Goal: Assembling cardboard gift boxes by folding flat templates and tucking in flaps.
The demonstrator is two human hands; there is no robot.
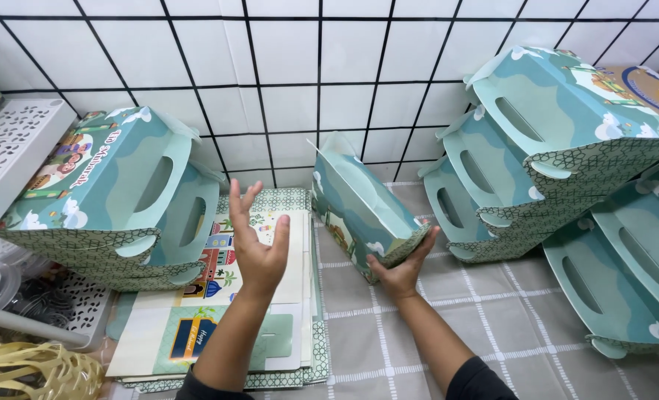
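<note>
Our right hand (403, 270) gripping the bottom corner of a tilted teal gift box (363, 211), its inside seemingly empty, our left hand (259, 248) spread and empty left of the box, above a stack of flat cartons (196, 326), folded boxes (551, 141) piled right of it, bare checked tablecloth (433, 326) below it.

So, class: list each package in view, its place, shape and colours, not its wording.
Folded box: centre, in the right hand, teal-green.
Nested boxes: left, handle cut-outs, teal-green.
Stacked boxes: right, same teal-green.
Flat box blanks: under the open left hand, cream and colourful.
</note>
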